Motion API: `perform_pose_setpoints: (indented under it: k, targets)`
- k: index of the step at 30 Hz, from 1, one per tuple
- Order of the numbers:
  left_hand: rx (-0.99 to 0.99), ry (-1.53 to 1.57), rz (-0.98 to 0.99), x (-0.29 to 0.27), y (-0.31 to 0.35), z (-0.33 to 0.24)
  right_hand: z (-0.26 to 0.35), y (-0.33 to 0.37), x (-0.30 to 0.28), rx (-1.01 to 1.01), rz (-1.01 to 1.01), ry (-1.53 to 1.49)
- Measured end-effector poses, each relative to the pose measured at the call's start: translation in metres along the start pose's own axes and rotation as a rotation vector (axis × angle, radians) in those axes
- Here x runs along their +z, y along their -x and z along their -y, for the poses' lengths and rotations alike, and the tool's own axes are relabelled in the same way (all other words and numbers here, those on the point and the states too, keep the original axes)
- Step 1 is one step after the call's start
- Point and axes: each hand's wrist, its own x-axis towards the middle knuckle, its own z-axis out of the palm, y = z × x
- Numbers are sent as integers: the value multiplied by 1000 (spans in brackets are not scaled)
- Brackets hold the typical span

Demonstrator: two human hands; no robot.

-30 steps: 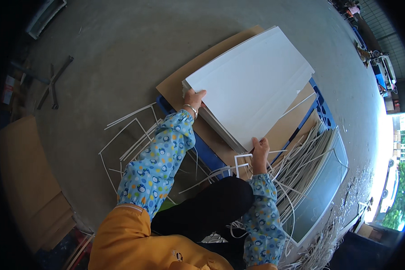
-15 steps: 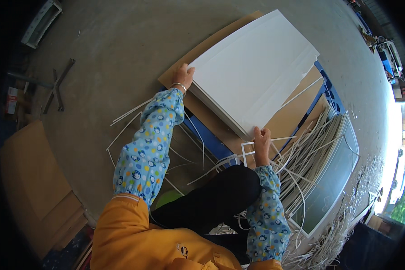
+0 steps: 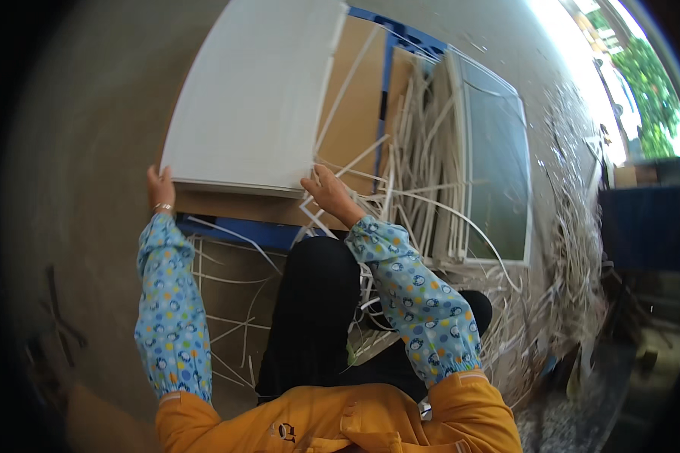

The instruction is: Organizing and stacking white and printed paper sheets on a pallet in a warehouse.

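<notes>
A stack of large white panels (image 3: 251,94) lies on a brown board on a blue pallet (image 3: 279,232). My left hand (image 3: 161,189) grips the near left corner, thumb by the top face and the other fingers partly hidden. At the near right corner my right hand (image 3: 331,193) has its fingers closed against the edge. The panels' near edges lie almost even between my two hands. White strips (image 3: 344,87) run loose beside the stack and under my right hand.
A brown board (image 3: 353,94) shows right of the panels. Beyond it stand a bundle of pale strips (image 3: 427,151) and framed glass panes (image 3: 495,162). Tangled strips (image 3: 563,279) cover the floor at right. My black-trousered knee (image 3: 321,264) is close to the pallet.
The view has turned, so the stack now sits further left and squarer to me. Both hands stay at its near corners; my right hand now lies more sideways along the edge.
</notes>
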Motion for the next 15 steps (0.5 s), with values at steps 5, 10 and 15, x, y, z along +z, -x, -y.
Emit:
perform_pose_setpoints:
  k: [5, 10, 15]
  targets:
    - [109, 29, -221, -23, 42, -55, -12, 40, -117, -185, -506, 422]
    - [227, 369, -23, 1, 63, -107, -98, 105, -237, 319, -627, 959]
    - [302, 530, 153, -8, 90, -232, -74, 186, -201, 474, -444, 978]
